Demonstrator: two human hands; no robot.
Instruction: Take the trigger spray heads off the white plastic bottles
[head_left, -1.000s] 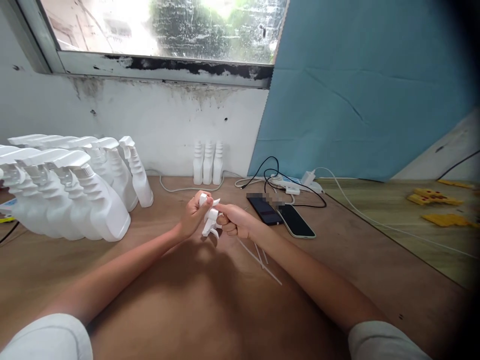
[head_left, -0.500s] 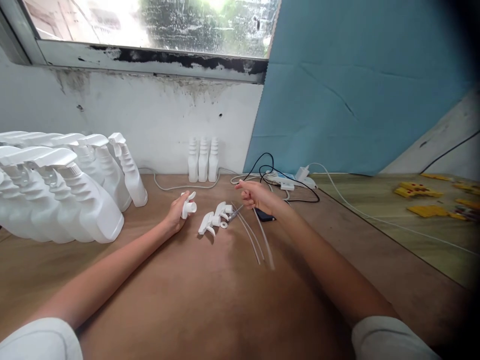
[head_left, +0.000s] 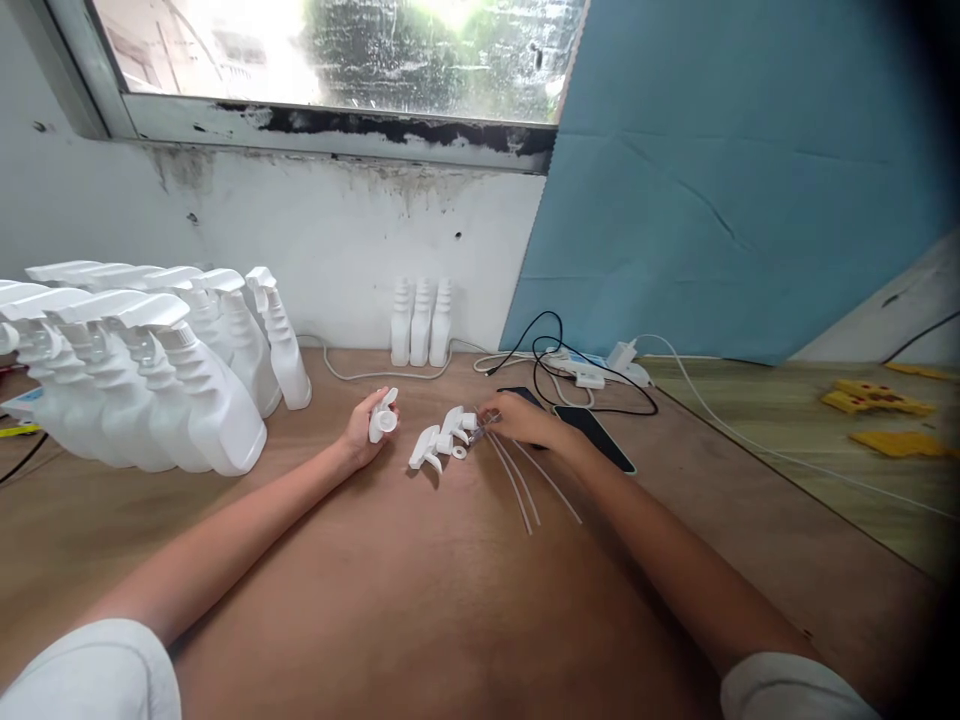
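Observation:
My left hand (head_left: 364,430) is closed around a white trigger spray head (head_left: 383,416), its round collar facing me. Over the table, my right hand (head_left: 516,417) reaches down with fingers pinched together at a small cluster of clear plastic pieces (head_left: 478,434). What the fingertips grip is too small to make out. Several thin clear tubes (head_left: 517,482) fan out toward me from under that hand. Between my hands lie two more white trigger spray heads, a nearer one (head_left: 427,449) and a farther one (head_left: 456,423), with a small white ring (head_left: 459,453) beside them.
Rows of white spray bottles (head_left: 225,420) stand at left. Three slim white bottles (head_left: 421,325) stand by the wall. Behind my right hand are a dark phone (head_left: 596,438), tangled cables (head_left: 551,350) and a power strip (head_left: 634,372). Yellow pieces (head_left: 874,397) lie far right.
My right hand has come down to the clear pieces, and the tube blurred beneath it before now lies still, angled right. My left hand has turned the spray head slightly. The view has shifted.

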